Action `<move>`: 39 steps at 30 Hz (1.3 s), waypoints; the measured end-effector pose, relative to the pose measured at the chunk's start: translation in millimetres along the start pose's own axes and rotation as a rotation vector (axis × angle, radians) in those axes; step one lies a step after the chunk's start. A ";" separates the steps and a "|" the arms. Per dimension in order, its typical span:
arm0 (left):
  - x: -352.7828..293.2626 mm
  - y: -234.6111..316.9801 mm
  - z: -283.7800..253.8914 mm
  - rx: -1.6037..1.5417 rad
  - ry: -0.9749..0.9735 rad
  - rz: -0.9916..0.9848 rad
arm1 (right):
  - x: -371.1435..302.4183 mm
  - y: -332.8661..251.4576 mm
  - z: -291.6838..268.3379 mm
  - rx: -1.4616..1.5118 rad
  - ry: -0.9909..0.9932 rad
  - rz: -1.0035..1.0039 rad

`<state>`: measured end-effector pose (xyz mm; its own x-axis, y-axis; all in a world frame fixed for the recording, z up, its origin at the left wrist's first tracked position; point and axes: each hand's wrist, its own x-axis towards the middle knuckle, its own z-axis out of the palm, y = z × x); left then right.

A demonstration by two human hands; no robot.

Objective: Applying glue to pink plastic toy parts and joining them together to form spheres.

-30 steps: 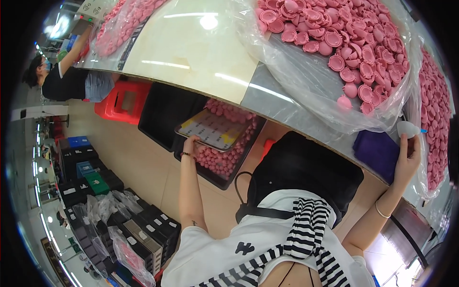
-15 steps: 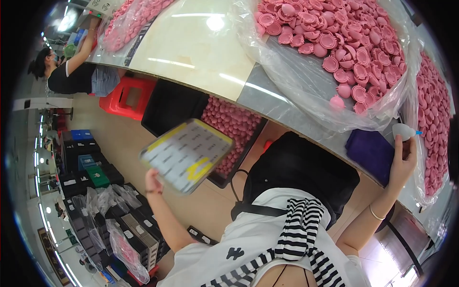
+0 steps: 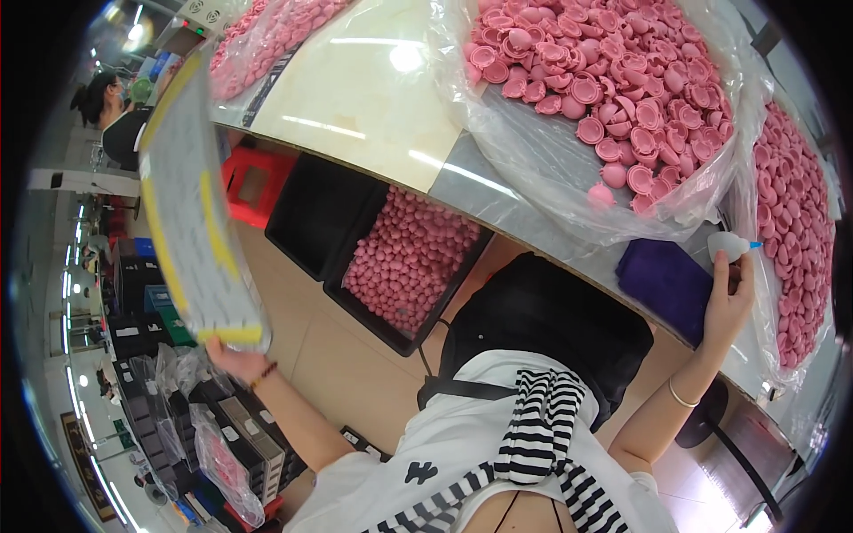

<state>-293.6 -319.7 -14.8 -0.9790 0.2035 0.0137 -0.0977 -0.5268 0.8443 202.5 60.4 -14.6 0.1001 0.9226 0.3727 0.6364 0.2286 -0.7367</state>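
Note:
At the left, my left hand (image 3: 238, 362) grips the lower edge of a grey-white rectangular board (image 3: 185, 213) with yellow strips along its edges. The board is tilted up on its side and smeared by motion; part of my fingers is hidden behind it. On the right, my right hand (image 3: 730, 298) is closed around a small white squeeze bottle (image 3: 726, 246) with a blue tip, held over the table edge. A folded purple cloth (image 3: 666, 284) lies beside that hand. Pink ball-like half shells (image 3: 613, 71) are heaped on clear plastic (image 3: 524, 178) on the table.
Below the table edge stands a black crate (image 3: 333, 293) of small pink balls (image 3: 409, 258), beside another black crate (image 3: 315, 213) and a red stool (image 3: 247, 185). More pink pieces (image 3: 791, 231) lie at far right. Stacked black boxes (image 3: 240, 444) stand lower left. A person (image 3: 115, 115) works at upper left.
My left hand has swung the board left and up, away from the crate of pink balls, and turned it on its side. My right hand still holds the bottle.

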 end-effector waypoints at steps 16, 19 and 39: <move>32.7 -135.1 206.2 0.285 -0.411 -0.456 | -2.3 -22.8 -2.7 0.061 -0.024 0.021; 29.1 -133.8 190.0 0.539 -0.560 -0.622 | -1.3 -22.1 -6.3 0.038 -0.027 0.030; -13.0 -245.0 494.8 1.044 -1.536 0.861 | -4.1 -30.4 -15.3 0.369 -0.060 0.109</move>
<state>-168.4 215.1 43.2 0.2711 0.8895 0.3679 0.8755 -0.3867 0.2897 194.4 45.0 14.8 0.0998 0.9616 0.2555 0.3051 0.2148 -0.9278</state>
